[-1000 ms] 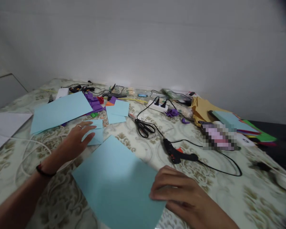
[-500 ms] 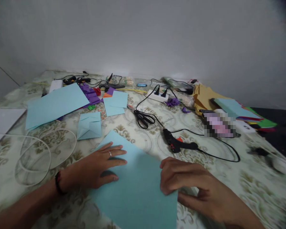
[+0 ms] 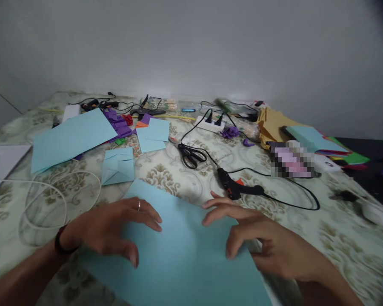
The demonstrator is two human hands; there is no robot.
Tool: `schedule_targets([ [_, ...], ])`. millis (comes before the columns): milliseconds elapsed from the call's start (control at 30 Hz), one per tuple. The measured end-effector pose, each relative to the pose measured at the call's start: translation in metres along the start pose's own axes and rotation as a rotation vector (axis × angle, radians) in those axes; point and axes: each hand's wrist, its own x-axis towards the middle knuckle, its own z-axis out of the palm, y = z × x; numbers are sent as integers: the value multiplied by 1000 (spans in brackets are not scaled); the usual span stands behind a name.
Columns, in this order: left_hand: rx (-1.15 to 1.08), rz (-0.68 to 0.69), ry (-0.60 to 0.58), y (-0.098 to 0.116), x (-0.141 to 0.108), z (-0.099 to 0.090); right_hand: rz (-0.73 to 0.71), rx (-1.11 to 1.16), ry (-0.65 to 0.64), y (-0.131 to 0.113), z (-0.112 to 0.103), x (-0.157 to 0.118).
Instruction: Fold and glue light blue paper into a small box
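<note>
A large light-blue sheet of paper (image 3: 185,255) lies on the cloth in front of me, its near end running out of view. At its left side my left hand (image 3: 115,229), with a ring and a dark wristband, hovers over or rests on the paper, thumb and fingers apart. My right hand (image 3: 258,238) is at the sheet's right edge, its fingers spread and bent over the surface. Its thumb is partly hidden near that edge. Beyond the sheet lies a folded light-blue paper piece (image 3: 118,166).
A black glue gun (image 3: 238,187) and black-handled scissors (image 3: 191,156) lie past the sheet. Farther back are a power strip (image 3: 210,123), light-blue sheets (image 3: 73,138), small blue squares (image 3: 152,136) and purple strips (image 3: 118,123). A white cable (image 3: 64,199) loops at left; a phone (image 3: 292,160) lies right.
The sheet has turned, its far corner swinging left and its right edge moving right. My right fingers have opened out from a curled grip. My left hand has shifted slightly left, its fingers more bent.
</note>
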Motion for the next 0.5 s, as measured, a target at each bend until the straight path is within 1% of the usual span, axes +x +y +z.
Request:
schedule_targets([
  [67, 11, 24, -20, 5, 2, 5, 5, 11, 23, -1, -3, 1],
  [167, 7, 72, -77, 17, 0, 7, -15, 38, 121, 1, -5, 2],
  [233, 20, 69, -107, 21, -2, 6, 17, -3, 151, 6, -3, 2],
  [300, 63, 47, -119, 21, -4, 9, 78, -90, 136, 14, 2, 3],
  [367, 127, 17, -122, 17, -2, 14, 121, -166, 91, 23, 8, 3],
  [433, 199, -28, -132, 12, 2, 21, 136, -203, 38, 30, 14, 3],
  [500, 254, -62, -138, 8, 6, 28, 138, -222, -9, 32, 16, 2],
])
